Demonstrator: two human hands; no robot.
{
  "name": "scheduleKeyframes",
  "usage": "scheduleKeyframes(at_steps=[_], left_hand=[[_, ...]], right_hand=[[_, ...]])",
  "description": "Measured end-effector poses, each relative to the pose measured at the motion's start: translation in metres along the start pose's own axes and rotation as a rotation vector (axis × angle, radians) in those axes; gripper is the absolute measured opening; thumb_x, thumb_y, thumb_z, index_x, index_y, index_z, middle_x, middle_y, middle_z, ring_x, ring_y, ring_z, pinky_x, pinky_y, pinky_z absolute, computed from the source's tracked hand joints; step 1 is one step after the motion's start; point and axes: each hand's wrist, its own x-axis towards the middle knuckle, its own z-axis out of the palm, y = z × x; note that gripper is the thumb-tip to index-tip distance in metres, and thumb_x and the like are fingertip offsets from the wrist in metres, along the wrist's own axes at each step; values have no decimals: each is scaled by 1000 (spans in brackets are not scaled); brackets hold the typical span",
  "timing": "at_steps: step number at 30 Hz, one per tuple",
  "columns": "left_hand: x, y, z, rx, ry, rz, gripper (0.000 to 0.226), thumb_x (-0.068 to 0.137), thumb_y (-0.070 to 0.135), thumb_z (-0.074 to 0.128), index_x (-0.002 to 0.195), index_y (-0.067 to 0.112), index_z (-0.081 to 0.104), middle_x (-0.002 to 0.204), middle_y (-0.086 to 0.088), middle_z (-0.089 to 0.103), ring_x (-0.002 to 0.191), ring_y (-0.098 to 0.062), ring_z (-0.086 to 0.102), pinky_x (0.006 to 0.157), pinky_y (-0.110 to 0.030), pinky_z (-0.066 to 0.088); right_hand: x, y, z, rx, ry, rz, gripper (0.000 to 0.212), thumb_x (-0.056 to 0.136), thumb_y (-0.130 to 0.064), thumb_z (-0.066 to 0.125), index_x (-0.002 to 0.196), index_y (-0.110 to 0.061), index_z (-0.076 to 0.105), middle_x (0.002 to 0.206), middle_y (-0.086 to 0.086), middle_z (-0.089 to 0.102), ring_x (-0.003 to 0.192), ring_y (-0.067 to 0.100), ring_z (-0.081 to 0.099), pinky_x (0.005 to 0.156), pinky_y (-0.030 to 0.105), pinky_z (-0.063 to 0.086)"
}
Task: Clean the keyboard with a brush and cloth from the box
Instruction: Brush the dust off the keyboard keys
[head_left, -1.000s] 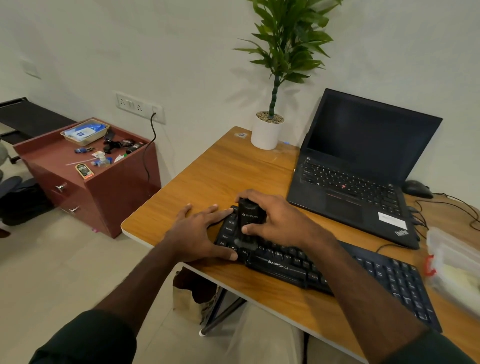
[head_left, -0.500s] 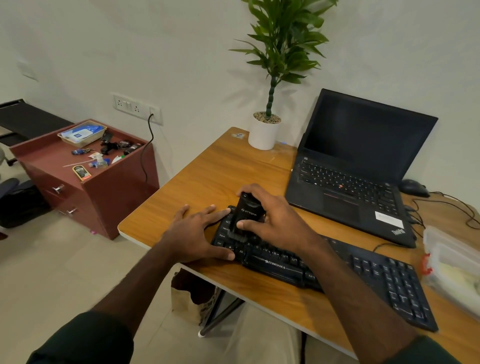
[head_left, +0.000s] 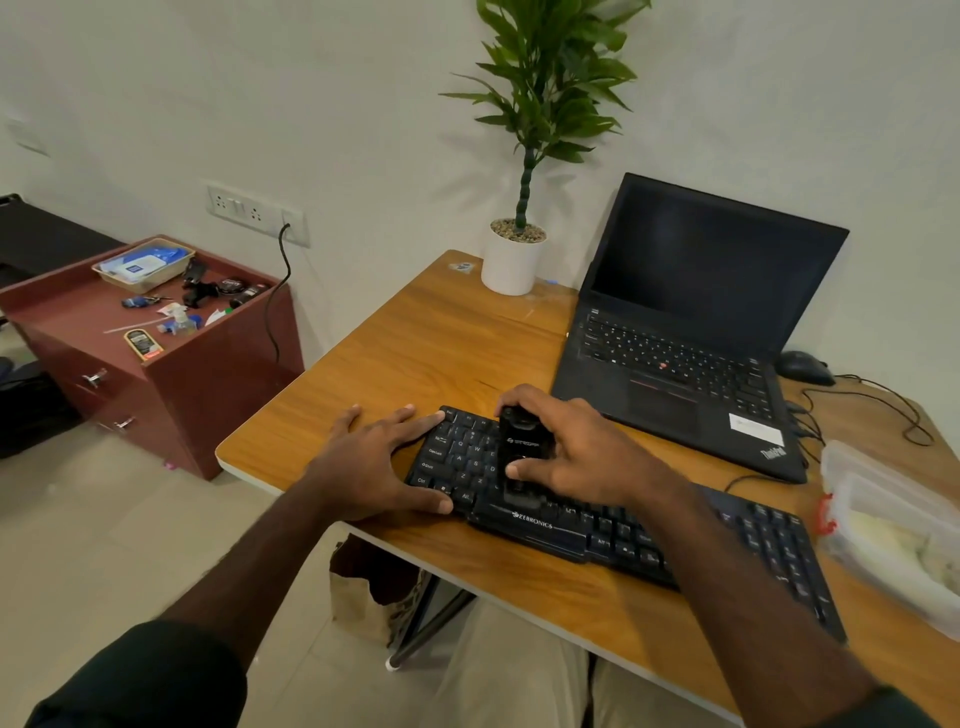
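A black Zebronics keyboard (head_left: 613, 525) lies slanted along the front of the wooden table (head_left: 441, 343). My right hand (head_left: 576, 452) grips a black brush block (head_left: 519, 457) with white lettering and holds it down on the keys at the keyboard's left part. My left hand (head_left: 374, 462) lies flat with spread fingers at the keyboard's left end, thumb and forefinger touching its edge. A clear plastic box (head_left: 893, 530) with something pale inside stands at the table's right edge; no cloth can be made out.
An open black laptop (head_left: 691, 338) stands behind the keyboard, a mouse (head_left: 802, 366) and cables to its right. A potted plant (head_left: 514, 254) is at the back. A red-brown drawer cabinet (head_left: 156, 374) with small items stands left of the table. A paper bag (head_left: 363, 587) sits underneath.
My right hand has slid the brush block to the right along the keys, uncovering the left-end keys. My left hand has stayed at the keyboard's left edge.
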Motion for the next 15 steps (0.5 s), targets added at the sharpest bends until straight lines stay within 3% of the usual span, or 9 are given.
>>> scheduleKeyframes(at_steps=[5, 9, 15], left_hand=[[-1, 1, 0, -9, 18, 14, 120, 48, 102, 48, 152, 53, 13, 165, 6, 19, 149, -9, 20, 122, -44, -10], [-2, 1, -2, -9, 10, 12, 121, 47, 103, 46, 152, 54, 12, 165, 6, 18, 148, -10, 20, 122, -44, -9], [-3, 2, -2, -6, 10, 11, 124, 44, 106, 42, 152, 54, 11, 165, 6, 18, 148, -11, 20, 122, -43, -10]], right_hand=[[7, -10, 21, 68, 174, -76, 51, 90, -27, 75, 129, -38, 45, 105, -4, 66, 87, 15, 67, 68, 43, 60], [-8, 2, 6, -6, 65, -33, 51, 89, -29, 75, 129, -43, 46, 110, -9, 64, 98, 12, 65, 78, 45, 59], [-30, 15, -29, -82, -41, 49, 50, 86, -23, 79, 122, -42, 51, 103, -13, 65, 90, 4, 65, 74, 31, 57]])
